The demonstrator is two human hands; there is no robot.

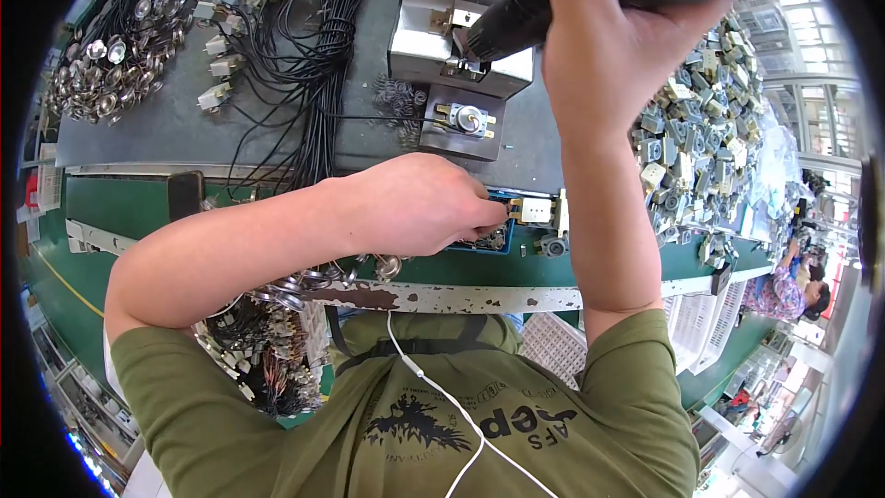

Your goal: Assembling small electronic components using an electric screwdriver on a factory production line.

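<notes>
My right hand [599, 65] is wrapped round a black electric screwdriver [516, 23]. The tool's tip points down and left at a small metal bracket [464, 15] in a white-and-grey fixture block [419, 60]. Lower down, my left hand [424, 207] reaches into a shallow blue tray [502, 244] of small dark parts. Its fingers are pressed together over the tray, and whatever they pinch is hidden. Between the hands, a thermostat-like switch [468, 118] with a round centre and metal tabs sits on a grey metal block [431, 140], a black wire running left from it.
Black cables [318, 115] with white connectors lie left of the fixture, near loose springs [398, 97]. Shiny round metal caps [115, 51] are heaped at the far left. Many grey-and-cream switches [687, 134] pile up at the right. A person [788, 295] sits farther right.
</notes>
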